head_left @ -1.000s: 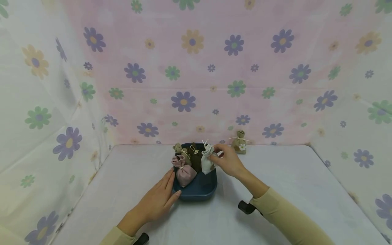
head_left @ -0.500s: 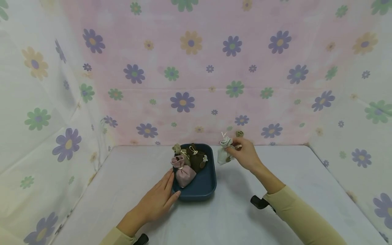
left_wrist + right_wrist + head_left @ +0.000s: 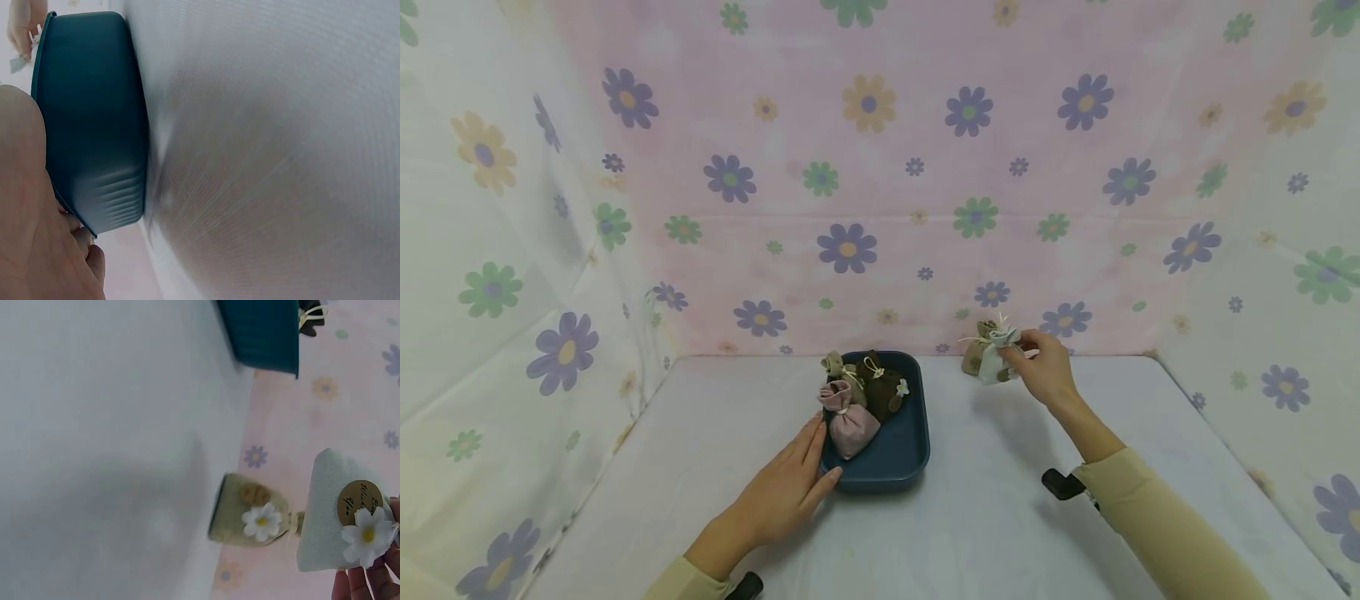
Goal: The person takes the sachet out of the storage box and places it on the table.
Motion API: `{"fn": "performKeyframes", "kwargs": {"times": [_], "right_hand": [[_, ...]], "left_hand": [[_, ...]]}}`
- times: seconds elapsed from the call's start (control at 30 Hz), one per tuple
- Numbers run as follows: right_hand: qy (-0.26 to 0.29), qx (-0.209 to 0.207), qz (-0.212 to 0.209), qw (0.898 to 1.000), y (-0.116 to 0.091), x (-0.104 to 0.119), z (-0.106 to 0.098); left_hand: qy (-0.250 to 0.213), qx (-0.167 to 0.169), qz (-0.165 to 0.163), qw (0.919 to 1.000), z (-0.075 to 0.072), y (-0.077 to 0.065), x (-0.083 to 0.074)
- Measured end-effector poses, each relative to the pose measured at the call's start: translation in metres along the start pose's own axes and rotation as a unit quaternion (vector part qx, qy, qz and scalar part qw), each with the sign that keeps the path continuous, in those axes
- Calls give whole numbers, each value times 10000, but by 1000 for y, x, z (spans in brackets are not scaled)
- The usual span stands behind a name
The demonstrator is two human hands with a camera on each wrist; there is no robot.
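My right hand (image 3: 1047, 367) pinches a pale mint drawstring pouch (image 3: 996, 360) near its tied neck, above the table. The right wrist view shows a white daisy and a round brown tag on this pouch (image 3: 340, 515). Just behind it stands an olive-tan pouch (image 3: 972, 358), partly hidden in the head view. My left hand (image 3: 778, 483) rests with straight fingers against the left side of a dark blue tray (image 3: 880, 479). Inside the tray are a pink pouch (image 3: 853, 429), a dark brown pouch (image 3: 883, 392) and an olive pouch (image 3: 832, 364) partly covered by the pink one.
A white cloth covers the table (image 3: 715, 417). Flower-printed curtain (image 3: 880, 192) encloses the back and both sides. A black wrist-camera piece (image 3: 1062, 483) sits below the right wrist, with another (image 3: 747, 586) by the left sleeve.
My right hand has carried the mint pouch out of the tray and rightward, to in front of the standing olive-tan pouch. My left hand has stayed against the tray.
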State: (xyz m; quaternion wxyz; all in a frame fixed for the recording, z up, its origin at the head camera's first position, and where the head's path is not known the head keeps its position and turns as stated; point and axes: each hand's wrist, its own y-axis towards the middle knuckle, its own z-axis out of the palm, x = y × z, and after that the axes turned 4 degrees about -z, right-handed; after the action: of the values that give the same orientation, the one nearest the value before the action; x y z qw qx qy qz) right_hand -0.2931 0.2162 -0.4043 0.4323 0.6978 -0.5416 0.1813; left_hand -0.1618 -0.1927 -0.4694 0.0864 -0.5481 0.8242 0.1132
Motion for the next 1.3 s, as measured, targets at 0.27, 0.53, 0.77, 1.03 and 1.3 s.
{"fn": "performKeyframes", "kwargs": {"times": [0.27, 0.53, 0.77, 1.03, 1.3], "right_hand": [[-80, -335, 474, 9983, 7, -25, -2], [-137, -602, 846, 9945, 12, -42, 3], [-193, -533, 1216, 9910, 11, -57, 10], [-252, -15, 1445, 9892, 6, -77, 16], [-231, 243, 1361, 9901, 2, -80, 9]], "left_hand": [[25, -3, 12, 10000, 0, 0, 0], [59, 15, -2, 10000, 0, 0, 1], [62, 5, 25, 10000, 2, 1, 3], [33, -1, 63, 10000, 0, 0, 2], [22, 115, -18, 9999, -2, -1, 1]]}}
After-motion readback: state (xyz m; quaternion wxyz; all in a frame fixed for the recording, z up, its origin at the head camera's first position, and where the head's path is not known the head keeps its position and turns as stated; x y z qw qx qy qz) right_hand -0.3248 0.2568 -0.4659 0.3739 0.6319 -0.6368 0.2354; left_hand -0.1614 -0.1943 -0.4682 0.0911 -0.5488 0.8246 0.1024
